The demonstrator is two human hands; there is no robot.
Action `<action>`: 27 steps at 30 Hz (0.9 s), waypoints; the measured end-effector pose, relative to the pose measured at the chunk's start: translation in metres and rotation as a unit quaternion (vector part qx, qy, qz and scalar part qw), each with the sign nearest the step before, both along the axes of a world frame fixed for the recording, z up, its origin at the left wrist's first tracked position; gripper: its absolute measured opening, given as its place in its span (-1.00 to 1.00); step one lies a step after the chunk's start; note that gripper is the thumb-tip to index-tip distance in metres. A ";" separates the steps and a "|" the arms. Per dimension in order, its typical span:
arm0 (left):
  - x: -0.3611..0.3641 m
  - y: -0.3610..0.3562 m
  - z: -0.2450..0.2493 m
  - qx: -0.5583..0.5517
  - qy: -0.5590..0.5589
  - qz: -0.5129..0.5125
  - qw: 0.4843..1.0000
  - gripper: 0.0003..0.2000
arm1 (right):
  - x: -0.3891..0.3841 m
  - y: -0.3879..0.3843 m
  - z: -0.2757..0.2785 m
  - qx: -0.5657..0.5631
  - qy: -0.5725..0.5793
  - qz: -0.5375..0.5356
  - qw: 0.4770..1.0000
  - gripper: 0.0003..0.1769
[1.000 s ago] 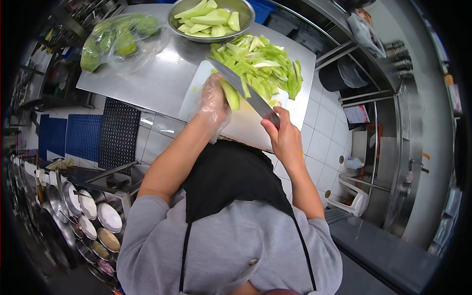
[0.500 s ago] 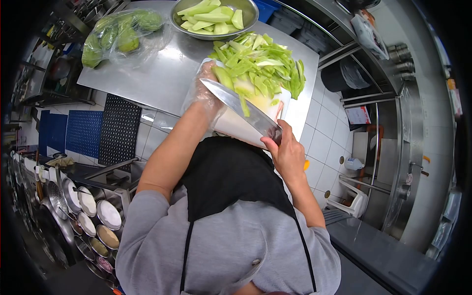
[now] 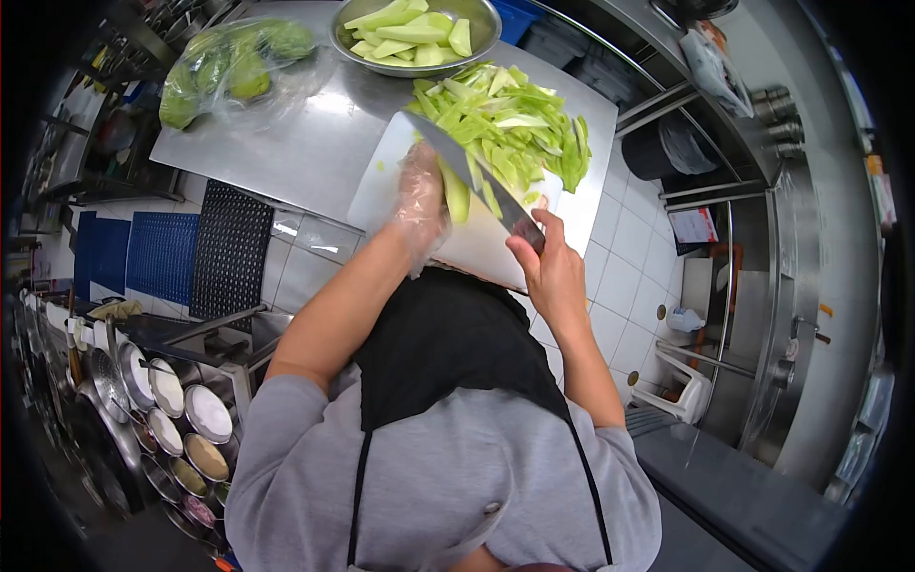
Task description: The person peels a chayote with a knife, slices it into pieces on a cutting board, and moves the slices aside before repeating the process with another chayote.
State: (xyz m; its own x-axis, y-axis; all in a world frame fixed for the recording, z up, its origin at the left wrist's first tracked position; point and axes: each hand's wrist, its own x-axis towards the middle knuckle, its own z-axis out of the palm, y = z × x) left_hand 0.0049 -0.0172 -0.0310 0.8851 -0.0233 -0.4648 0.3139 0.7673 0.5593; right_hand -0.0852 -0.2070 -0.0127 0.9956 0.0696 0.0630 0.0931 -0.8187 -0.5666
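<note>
My left hand [image 3: 420, 195], in a clear plastic glove, is closed on a pale green vegetable wedge [image 3: 457, 198] over the white cutting board [image 3: 375, 186]. My right hand [image 3: 553, 265] grips a broad-bladed kitchen knife [image 3: 478, 181] by its handle. The blade slants up and left, just to the right of the wedge. Whether its edge touches the wedge is hard to tell. Beyond the blade, a heap of thin green slices [image 3: 515, 122] covers the far right of the board and spills onto the metal table [image 3: 286, 157].
A steel bowl [image 3: 416, 70] of peeled pale green wedges stands at the table's far edge. Left of it lies a clear plastic bag [image 3: 243, 71] of green vegetables. A black bin [image 3: 667, 148] is on the tiled floor at right. Several seasoning containers [image 3: 208, 415] sit at lower left.
My left hand has moved right and toward me across the board, with the wedge now beneath it. The knife has turned steeper, its tip shifting up and right.
</note>
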 end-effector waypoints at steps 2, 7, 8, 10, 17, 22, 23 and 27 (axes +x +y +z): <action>0.004 0.009 0.006 -0.003 0.015 -0.006 1.000 -0.54 | -0.010 -0.003 0.002 -0.011 -0.009 0.013 1.000 -0.24; 0.012 0.018 0.014 -0.008 0.021 0.000 1.000 -0.52 | -0.027 -0.010 -0.002 -0.063 -0.034 0.016 0.997 -0.17; 0.012 0.017 0.015 0.000 0.015 -0.001 1.000 -0.54 | -0.027 -0.010 -0.001 -0.068 -0.038 0.012 0.997 -0.17; 0.014 0.015 0.014 0.016 0.019 0.002 1.000 -0.59 | -0.027 -0.011 0.000 -0.077 -0.043 0.006 0.996 -0.16; 0.021 0.017 -0.004 0.011 -0.005 0.015 1.000 -0.71 | -0.026 -0.011 0.001 -0.080 -0.032 0.012 0.996 -0.19; 0.021 0.013 -0.026 0.064 -0.035 0.012 0.997 -0.64 | -0.017 -0.007 -0.001 -0.049 -0.020 0.019 0.998 -0.26; 0.017 0.011 -0.034 0.066 -0.059 0.001 0.996 -0.65 | -0.013 -0.005 -0.001 -0.030 -0.006 0.017 0.999 -0.28; -0.002 0.002 -0.008 0.081 -0.079 -0.054 0.992 -0.68 | 0.001 -0.006 -0.003 0.041 0.047 -0.017 0.998 -0.30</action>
State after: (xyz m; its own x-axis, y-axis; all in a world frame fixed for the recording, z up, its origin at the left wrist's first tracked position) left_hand 0.0034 -0.0151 -0.0389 0.9437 -0.0574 -0.3258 0.2874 0.6299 0.7215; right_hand -0.0839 -0.2126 -0.0158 0.9991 0.0339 -0.0270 0.0090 -0.7716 -0.6361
